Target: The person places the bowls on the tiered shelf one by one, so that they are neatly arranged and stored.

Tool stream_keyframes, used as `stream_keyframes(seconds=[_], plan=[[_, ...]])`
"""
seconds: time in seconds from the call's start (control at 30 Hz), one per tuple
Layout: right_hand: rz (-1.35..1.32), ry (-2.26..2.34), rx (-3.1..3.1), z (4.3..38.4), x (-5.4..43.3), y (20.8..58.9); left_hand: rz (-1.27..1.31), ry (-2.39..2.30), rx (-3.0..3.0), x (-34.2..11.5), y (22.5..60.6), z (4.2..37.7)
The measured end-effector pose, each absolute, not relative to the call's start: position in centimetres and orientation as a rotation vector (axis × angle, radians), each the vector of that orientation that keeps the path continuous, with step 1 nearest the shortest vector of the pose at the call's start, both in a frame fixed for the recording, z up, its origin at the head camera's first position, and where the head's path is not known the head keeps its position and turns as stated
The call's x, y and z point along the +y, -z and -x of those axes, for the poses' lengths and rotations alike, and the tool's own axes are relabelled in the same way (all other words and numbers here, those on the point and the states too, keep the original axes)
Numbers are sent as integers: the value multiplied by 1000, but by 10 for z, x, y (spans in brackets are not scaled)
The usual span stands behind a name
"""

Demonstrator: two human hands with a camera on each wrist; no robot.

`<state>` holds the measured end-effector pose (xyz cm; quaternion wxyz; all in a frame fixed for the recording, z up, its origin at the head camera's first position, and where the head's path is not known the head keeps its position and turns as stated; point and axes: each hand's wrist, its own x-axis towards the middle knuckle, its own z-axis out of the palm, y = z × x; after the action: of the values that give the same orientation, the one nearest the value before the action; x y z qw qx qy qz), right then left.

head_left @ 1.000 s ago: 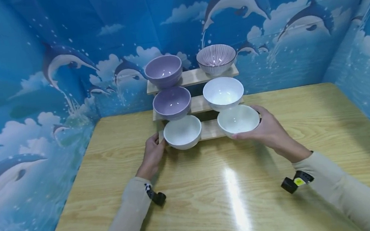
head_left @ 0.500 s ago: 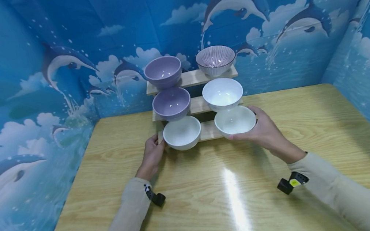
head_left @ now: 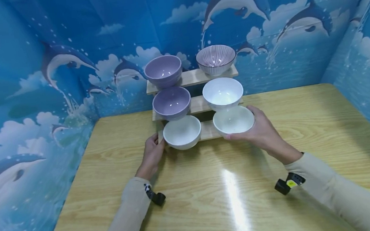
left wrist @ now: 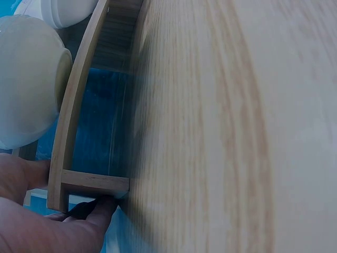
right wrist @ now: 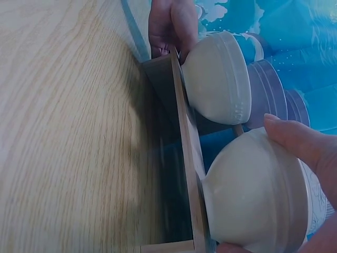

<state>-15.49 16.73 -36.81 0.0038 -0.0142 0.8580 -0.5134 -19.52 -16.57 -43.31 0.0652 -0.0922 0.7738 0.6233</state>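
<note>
My right hand (head_left: 264, 132) grips a white bowl (head_left: 234, 120) at the right of the lowest shelf, thumb on its near side. In the right wrist view, the base of this bowl (right wrist: 253, 195) meets the shelf board. At the left end of the tiered wooden rack (head_left: 209, 130), my left hand (head_left: 151, 155) holds the lowest board. The left wrist view has its thumb above and its fingers below that board (left wrist: 79, 100). Another white bowl (head_left: 182, 133) sits beside the left hand on the same shelf.
A purple bowl (head_left: 172, 103) and a white bowl (head_left: 223, 93) occupy the middle shelf. On top stand a second purple bowl (head_left: 163, 71) and a striped bowl (head_left: 216, 59). The rack stands on a wooden table (head_left: 192, 203) before a dolphin-print backdrop (head_left: 150, 19).
The right hand has slid the white bowl a little to the left along the lowest shelf. My left hand stays on the rack's end.
</note>
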Motion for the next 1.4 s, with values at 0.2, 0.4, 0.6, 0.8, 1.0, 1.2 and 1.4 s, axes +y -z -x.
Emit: stream_keyframes(seconds=[0.2,0.4,0.6,0.8,1.0,1.2,1.4], plan=[[43,1618,2700,154,163,367,270,-1906,2332,-166,434,197],[57,1624,2703,154,160,367,273,-1895,2337,-167,434,197],[65,1620,2707,155,162,369,279,-1879,2345,-166,433,197],[80,1628,2706,156,163,370,267,-1895,2336,-164,433,197],[65,1625,2693,154,163,370,293,-1857,2346,-165,432,196],[55,1653,2682,153,162,371,301,-1827,2357,-165,431,196],[73,1684,2675,156,160,374,296,-1859,2342,-164,431,195]])
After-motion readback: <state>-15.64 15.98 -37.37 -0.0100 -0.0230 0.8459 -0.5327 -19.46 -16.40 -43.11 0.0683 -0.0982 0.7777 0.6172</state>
